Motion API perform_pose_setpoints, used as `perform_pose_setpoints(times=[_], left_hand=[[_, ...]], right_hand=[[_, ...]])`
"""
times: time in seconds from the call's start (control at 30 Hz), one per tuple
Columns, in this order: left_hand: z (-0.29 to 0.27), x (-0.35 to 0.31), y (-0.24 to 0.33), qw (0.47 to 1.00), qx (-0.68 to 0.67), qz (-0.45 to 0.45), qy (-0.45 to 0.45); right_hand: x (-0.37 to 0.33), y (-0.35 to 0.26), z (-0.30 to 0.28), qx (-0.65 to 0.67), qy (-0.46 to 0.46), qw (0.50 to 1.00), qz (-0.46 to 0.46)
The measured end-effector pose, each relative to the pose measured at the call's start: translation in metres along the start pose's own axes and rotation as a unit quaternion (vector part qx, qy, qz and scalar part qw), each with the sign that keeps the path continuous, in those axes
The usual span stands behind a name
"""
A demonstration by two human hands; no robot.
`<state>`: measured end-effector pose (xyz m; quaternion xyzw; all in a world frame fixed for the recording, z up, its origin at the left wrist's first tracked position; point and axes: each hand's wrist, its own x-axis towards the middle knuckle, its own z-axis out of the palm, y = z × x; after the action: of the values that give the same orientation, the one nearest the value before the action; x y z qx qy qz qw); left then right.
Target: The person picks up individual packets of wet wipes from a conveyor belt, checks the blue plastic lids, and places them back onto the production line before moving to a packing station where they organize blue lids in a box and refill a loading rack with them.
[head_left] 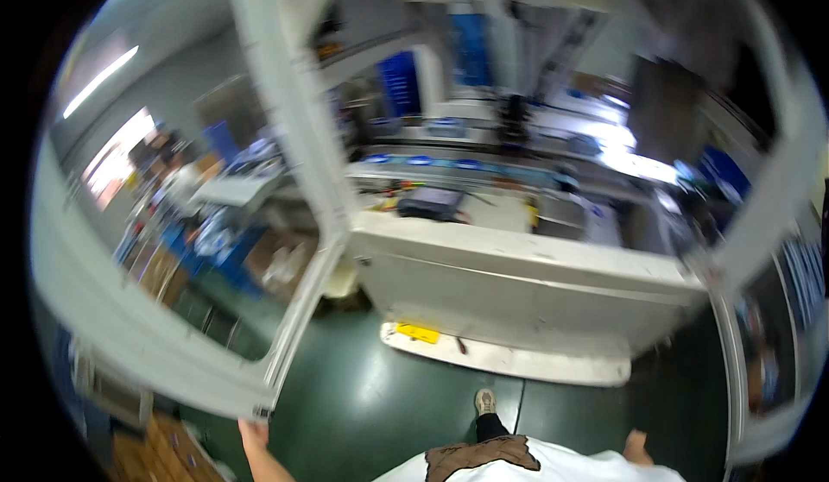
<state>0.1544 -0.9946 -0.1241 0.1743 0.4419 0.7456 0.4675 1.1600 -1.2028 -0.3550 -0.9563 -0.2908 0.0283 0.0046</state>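
Observation:
My left hand [253,433] is at the lower corner of a white-framed machine door [155,344] with a clear panel, which stands swung out on the left. Its fingers are closed at the door's edge, partly hidden by the frame. My right hand [637,447] hangs low beside my white shirt, near the right door frame [734,370] but apart from it. Its fingers are too small and blurred to read. Before me is the white machine [518,283], with a dark handheld device [429,202] lying on its front ledge.
Several blue round parts [420,161] lie along a rail inside the machine. On the low white step [518,363] are a yellow piece [418,333] and a small dark tool [461,345]. Cardboard boxes [164,452] stand at lower left. Another person [181,180] is far left.

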Motion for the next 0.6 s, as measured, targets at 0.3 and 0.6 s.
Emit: perform_pose_setpoints(times=[0.3, 0.6], left_hand=[[0.014, -0.023, -0.031, 0.972, 0.127, -0.192, -0.046], [0.147, -0.04, -0.183, 0.939, 0.084, -0.322, -0.082]], right_hand=[[-0.123, 0.124, -0.191, 0.528, 0.319, 0.436, 0.656], [-0.014, 0.274, -0.304, 0.741, 0.439, 0.436, 0.262]])
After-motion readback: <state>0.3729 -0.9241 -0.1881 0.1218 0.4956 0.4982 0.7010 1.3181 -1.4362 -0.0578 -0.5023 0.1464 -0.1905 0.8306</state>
